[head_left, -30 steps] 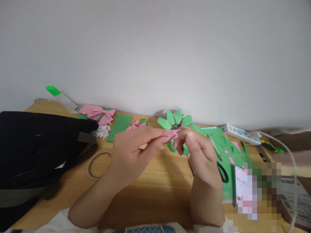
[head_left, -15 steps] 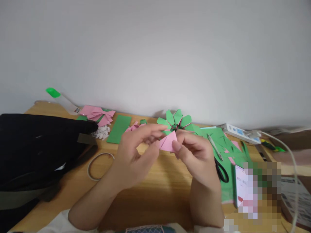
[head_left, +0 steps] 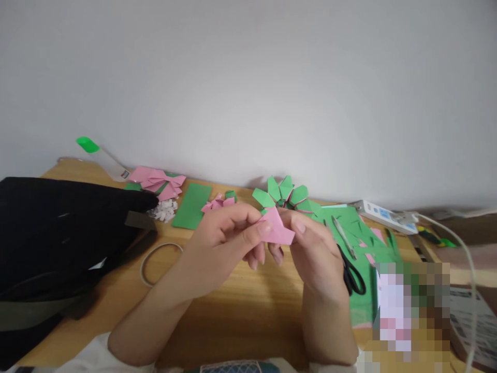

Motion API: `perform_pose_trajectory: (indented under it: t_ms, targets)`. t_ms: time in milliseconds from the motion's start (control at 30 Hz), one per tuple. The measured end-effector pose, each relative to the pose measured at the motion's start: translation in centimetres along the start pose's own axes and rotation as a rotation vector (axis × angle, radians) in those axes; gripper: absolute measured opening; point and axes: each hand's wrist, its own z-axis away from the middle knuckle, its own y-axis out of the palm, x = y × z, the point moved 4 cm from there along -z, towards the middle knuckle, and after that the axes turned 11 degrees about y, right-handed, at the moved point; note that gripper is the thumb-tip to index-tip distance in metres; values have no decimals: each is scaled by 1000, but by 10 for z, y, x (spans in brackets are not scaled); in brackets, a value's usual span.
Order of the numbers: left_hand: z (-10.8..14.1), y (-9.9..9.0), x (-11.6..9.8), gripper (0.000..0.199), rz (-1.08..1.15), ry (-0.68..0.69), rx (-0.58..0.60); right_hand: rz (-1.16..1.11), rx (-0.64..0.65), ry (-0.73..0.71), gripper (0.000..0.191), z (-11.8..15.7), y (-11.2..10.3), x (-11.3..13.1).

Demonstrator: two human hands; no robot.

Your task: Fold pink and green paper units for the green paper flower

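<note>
Above the table, a small folded piece of pink paper [head_left: 280, 231] is pinched by my left hand [head_left: 229, 235], whose thumb lies on its front face. My right hand [head_left: 316, 241] is curled at the paper's right edge, thumb beside the corner and fingers partly hidden behind it; it seems to steady that side. Just beyond the hands stands a ring of folded green paper petals [head_left: 285, 191] with pink inside edges. A pink folded paper piece [head_left: 218, 202] lies left of the ring, partly covered by my left hand.
Black scissors [head_left: 354, 274] and a pen-like cutter [head_left: 344, 238] lie on a green sheet [head_left: 359, 305] at right, near a power strip [head_left: 386, 215]. At left are a black bag [head_left: 70, 238], a tape-like ring [head_left: 143, 267], a green paper rectangle [head_left: 190, 207] and white scraps [head_left: 163, 211].
The pink paper has turned, and a corner now points right. My left thumb has moved onto its face, while my right thumb has come off the face to the right edge.
</note>
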Motion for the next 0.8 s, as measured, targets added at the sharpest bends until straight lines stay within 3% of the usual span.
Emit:
perform_pose_trajectory:
  t_ms: [467, 800]
  targets:
    - [4, 0, -2, 29, -217, 85, -77, 180, -107, -24, 35, 3, -1, -2]
    - [7, 0, 0, 25, -213, 75, -54, 476, -121, -203, 31, 3, -1, 14]
